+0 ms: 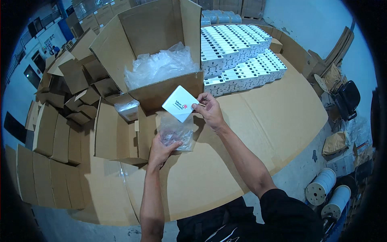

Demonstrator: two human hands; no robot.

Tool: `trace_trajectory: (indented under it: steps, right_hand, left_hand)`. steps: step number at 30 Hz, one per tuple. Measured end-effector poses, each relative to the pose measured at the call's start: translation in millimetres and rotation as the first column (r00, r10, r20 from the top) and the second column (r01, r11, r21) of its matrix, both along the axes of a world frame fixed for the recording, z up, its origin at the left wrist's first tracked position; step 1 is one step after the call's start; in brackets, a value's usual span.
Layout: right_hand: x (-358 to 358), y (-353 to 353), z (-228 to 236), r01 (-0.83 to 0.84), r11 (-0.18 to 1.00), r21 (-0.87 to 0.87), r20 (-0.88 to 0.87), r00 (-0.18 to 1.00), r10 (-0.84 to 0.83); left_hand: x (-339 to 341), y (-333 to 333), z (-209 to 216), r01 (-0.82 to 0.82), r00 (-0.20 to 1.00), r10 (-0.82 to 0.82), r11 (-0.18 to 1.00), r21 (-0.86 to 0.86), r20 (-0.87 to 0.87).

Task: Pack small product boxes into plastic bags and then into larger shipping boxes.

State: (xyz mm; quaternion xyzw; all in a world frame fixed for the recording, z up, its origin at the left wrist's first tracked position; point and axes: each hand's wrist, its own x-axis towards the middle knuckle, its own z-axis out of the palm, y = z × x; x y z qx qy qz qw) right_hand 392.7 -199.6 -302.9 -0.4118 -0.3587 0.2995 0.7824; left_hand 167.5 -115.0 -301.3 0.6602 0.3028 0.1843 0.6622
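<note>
The right hand (209, 111) grips the flat white square plastic unit (180, 103) by its right edge, fingertips pinched on it, and holds it tilted above the cardboard-covered surface (262, 121). The left hand (161, 149) is clenched on the lower edge of a small clear plastic bag (176, 134), which hangs crumpled directly below the unit and just touches its lower corner.

Judged from this position, the step in hand is separating the unit and the bag.

- Keep the left-hand grip on the bag film only, so the film is drawn taut along one line.
- Hold the unit by its edges; the printed face appears clean and should stay free of finger contact.
- Move the unit along the axis of the bag mouth. A sideways pull is likely to snag a corner in the film.

Directly behind the hands stands a large open brown cardboard box (161, 52) lined with loose clear plastic film (159, 64). Stacked rows of small white boxes (238, 52) lie further back on the right.
</note>
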Motion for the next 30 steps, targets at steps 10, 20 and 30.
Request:
trace_trajectory:
  steps: [10,20,30]
  right_hand:
    - [2.1,2.1,-7.8,-0.04,0.996,-0.076,0.097,0.994,0.047]
    - [6.8,-3.5,-6.5,-0.091,0.994,-0.057,-0.134,0.987,0.083]
    - [-2.7,2.0,-7.5,-0.042,0.996,-0.079,0.087,0.995,0.049]
  left_hand:
    - [1.3,1.0,-0.6,-0.001,1.0,0.0,0.997,0.079,0.014]
    - [0.9,1.8,-1.4,-0.014,0.999,0.012,0.999,0.035,0.048]
    - [3.2,2.9,-6.6,-0.009,0.999,0.008,1.0,0.024,0.041]
